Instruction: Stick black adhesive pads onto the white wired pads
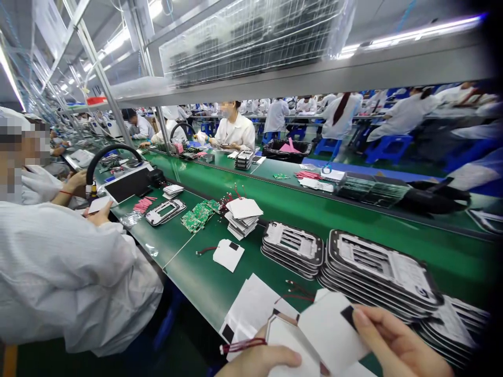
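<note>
At the bottom of the head view, my left hand [263, 360] grips a white flat pad [288, 343], its thumb across the face; dark red wires with small connectors stick out to its left. To the right, my right hand [389, 335] pinches another white pad [332, 332] at its black corner patch. The two pads meet at an angle between my hands. Under and behind them lie white sheets [251, 303] on the green bench. A single wired pad [228, 255] rests farther ahead.
Stacked frames [381, 267] stand right, beside a smaller frame stack [293, 246]. Ahead are piled white pads [243, 212], green circuit boards [198, 214], pink strips [144, 203] and a loose frame [165, 211]. A co-worker's white sleeve [78, 272] is at left.
</note>
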The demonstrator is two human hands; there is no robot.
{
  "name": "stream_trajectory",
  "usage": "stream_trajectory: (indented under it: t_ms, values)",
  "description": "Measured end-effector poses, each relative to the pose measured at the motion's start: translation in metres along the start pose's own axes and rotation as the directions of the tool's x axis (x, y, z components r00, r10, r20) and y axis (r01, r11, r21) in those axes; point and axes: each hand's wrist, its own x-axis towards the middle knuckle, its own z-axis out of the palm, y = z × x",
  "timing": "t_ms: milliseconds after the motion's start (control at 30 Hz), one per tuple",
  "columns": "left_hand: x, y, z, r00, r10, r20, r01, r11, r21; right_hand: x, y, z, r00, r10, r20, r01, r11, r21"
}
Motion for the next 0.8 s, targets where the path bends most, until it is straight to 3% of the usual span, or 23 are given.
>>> stream_trajectory:
  t_ms: [100,200,300,400,467,600,700,800]
  values:
    - [0.003,-0.007,-0.025,0.999,0.036,0.002,-0.035,0.994,-0.104,0.021,-0.044,0.029,0.983,-0.074,0.170,0.077,0.997,-0.008]
    - [-0.005,-0.001,-0.041,0.990,0.103,-0.100,-0.118,0.981,-0.157,0.041,-0.071,0.098,0.932,-0.110,0.346,0.181,0.967,-0.180]
    - [-0.028,0.016,-0.049,0.953,0.225,-0.201,-0.254,0.958,-0.132,0.058,-0.068,0.175,0.906,-0.080,0.416,0.225,0.923,-0.311]
    - [-0.060,0.032,-0.060,0.900,0.299,-0.318,-0.339,0.937,-0.079,0.065,-0.056,0.223,0.902,-0.090,0.423,0.302,0.832,-0.466]
    - [-0.080,0.039,-0.069,0.861,0.310,-0.404,-0.357,0.933,-0.046,0.064,-0.051,0.237,0.897,-0.141,0.419,0.372,0.752,-0.544]
    - [-0.099,0.044,-0.088,0.790,0.330,-0.517,-0.381,0.925,0.008,0.057,-0.047,0.238,0.859,-0.295,0.418,0.507,0.593,-0.626]
    - [-0.093,0.043,-0.098,0.799,0.330,-0.503,-0.385,0.923,-0.006,0.052,-0.042,0.235,0.809,-0.384,0.446,0.588,0.515,-0.624]
    - [-0.078,0.041,-0.103,0.823,0.347,-0.449,-0.396,0.918,-0.017,0.049,-0.032,0.236,0.716,-0.438,0.544,0.698,0.462,-0.547]
